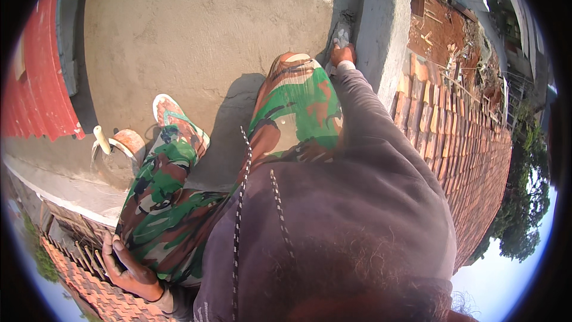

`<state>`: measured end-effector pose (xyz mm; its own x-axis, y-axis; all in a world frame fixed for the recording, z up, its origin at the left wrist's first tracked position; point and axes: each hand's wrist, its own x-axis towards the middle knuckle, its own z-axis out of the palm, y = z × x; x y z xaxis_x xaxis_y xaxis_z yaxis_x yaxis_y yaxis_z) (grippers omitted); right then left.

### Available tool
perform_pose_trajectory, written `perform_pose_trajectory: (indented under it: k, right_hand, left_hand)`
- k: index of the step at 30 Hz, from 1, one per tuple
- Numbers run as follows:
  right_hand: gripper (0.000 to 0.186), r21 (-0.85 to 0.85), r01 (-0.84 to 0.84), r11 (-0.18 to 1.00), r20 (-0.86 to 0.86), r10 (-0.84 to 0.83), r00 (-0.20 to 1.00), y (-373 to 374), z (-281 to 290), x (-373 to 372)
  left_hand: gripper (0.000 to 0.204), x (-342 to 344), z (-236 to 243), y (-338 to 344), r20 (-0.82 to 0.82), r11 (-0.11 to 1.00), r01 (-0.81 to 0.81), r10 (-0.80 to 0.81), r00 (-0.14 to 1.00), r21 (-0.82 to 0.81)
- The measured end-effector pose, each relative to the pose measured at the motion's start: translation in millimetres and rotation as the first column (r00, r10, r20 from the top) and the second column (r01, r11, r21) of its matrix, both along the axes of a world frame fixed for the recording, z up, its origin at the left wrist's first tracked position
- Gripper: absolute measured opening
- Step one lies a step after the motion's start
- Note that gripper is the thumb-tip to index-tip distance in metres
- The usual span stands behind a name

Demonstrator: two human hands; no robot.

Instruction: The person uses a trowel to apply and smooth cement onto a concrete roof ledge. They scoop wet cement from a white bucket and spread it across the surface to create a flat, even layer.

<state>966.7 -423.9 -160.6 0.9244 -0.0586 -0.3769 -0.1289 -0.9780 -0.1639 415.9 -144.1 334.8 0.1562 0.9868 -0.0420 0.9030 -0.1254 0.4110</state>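
Note:
My right hand (344,54) is at the upper middle, in the narrow channel beside a raised concrete ledge (384,30). Its fingers are closed on something greyish that I cannot make out, next to a lump of grey mortar (342,30). At the lower left, my left hand (132,268) rests open beside my leg in camouflage trousers, fingers curved and apart, holding nothing. A bucket (128,145) with grey mix inside and a pale handle (101,140) sticking up stands left of my foot. My legs are spread over the grey rendered surface (196,18), partly in shadow.
Red corrugated sheeting (36,77) borders the upper left. Beyond the ledge on the right lie a tiled roof (459,167), a littered patch of red earth below (438,27) and trees. Another tiled roof (80,277) and the outer edge of my surface (65,197) show at lower left.

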Motion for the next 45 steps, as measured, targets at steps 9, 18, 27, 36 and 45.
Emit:
perform_pose_trajectory:
  k: [9,18,27,36,45]
  right_hand:
    - [0.077,-0.039,-0.013,0.999,0.109,0.018,0.994,3,-34,48]
    - [0.076,0.059,-0.025,0.998,-0.1,0.031,0.995,45,-11,71]
    - [0.051,-0.05,0.015,0.999,0.172,-0.006,0.985,112,82,121]
    - [0.052,-0.357,-0.045,0.933,0.113,0.091,0.989,121,13,160]
    - [0.049,-0.194,-0.069,0.979,0.194,0.107,0.975,122,33,116]
  left_hand:
    - [0.039,-2,-3,3,-0.011,1.0,0.015,-0.015,1.0,-0.004]
    - [0.036,0,2,-5,-0.037,1.0,0.014,-0.013,0.999,0.012]
    - [0.038,-2,0,-6,-0.08,1.0,0.001,-0.002,0.997,-0.009]
    - [0.04,-8,-1,-5,-0.119,0.998,0.067,-0.065,0.991,0.007]
    - [0.041,-15,-1,-12,-0.093,0.998,-0.054,0.053,0.994,-0.012]
